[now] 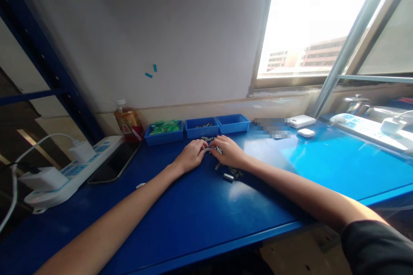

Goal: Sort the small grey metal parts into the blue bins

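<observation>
My left hand (192, 154) and my right hand (229, 151) meet over the blue table, fingers closed in a pinch. Between the fingertips is a small, thin, light-coloured piece, too small to name. A short silvery metal part (219, 150) shows at my right hand's fingers. More metal pieces (206, 138) lie just behind the hands. In front of my right hand are several small, dark brassy parts (236, 172) and a shiny metal cylinder (229, 177) lying on its side.
Behind stand three blue bins: one with green packets (165, 126), one with small metal parts (203, 125), and another blue bin (232, 123). A drink bottle (128, 122), phone (113, 164) and power strip (77, 167) sit left. White cases (306, 132) and another power strip (371, 127) are right.
</observation>
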The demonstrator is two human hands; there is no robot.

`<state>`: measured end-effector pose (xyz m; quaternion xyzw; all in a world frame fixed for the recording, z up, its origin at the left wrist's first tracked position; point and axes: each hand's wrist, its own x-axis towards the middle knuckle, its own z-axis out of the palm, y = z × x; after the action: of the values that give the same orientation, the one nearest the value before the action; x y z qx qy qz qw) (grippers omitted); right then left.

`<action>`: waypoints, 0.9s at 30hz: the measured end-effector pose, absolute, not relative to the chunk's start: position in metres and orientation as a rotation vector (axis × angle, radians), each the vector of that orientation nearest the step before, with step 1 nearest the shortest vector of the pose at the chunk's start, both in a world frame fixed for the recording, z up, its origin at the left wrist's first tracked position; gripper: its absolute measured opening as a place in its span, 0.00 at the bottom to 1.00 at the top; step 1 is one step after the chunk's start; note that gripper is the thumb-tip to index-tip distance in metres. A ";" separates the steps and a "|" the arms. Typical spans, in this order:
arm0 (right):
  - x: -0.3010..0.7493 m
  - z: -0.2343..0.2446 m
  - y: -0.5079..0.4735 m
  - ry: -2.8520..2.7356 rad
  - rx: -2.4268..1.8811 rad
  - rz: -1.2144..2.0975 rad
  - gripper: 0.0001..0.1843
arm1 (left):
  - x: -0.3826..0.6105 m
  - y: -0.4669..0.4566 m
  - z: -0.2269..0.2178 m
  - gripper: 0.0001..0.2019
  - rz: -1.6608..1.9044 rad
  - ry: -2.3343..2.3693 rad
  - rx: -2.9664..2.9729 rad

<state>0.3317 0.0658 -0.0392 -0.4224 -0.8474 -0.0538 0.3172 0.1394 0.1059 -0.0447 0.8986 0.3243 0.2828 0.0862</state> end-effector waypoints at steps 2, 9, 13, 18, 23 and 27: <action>0.326 -0.040 0.067 -2.221 -1.099 -0.086 0.06 | 0.138 0.107 -0.045 0.06 0.949 0.968 2.570; 0.319 -0.042 0.078 -2.141 -1.035 -0.123 0.08 | 0.136 0.109 -0.042 0.06 1.133 0.983 2.327; 0.322 -0.036 0.080 -2.127 -0.963 -0.138 0.07 | 0.136 0.111 -0.043 0.08 1.151 1.005 2.281; 0.328 -0.010 0.112 -1.939 -1.107 -0.199 0.07 | 0.138 0.117 -0.050 0.19 0.996 1.123 2.477; 0.341 0.010 0.145 -1.922 -1.355 -0.212 0.13 | 0.138 0.118 -0.054 0.23 0.623 1.142 2.683; 0.354 -0.003 0.126 -2.048 -1.275 -0.167 0.12 | 0.139 0.119 -0.054 0.22 0.587 1.156 2.700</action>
<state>0.3544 0.1259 -0.0029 -0.4930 -0.7922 -0.0647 0.3538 0.1395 0.1187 -0.0537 0.8990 0.3850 0.1955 0.0732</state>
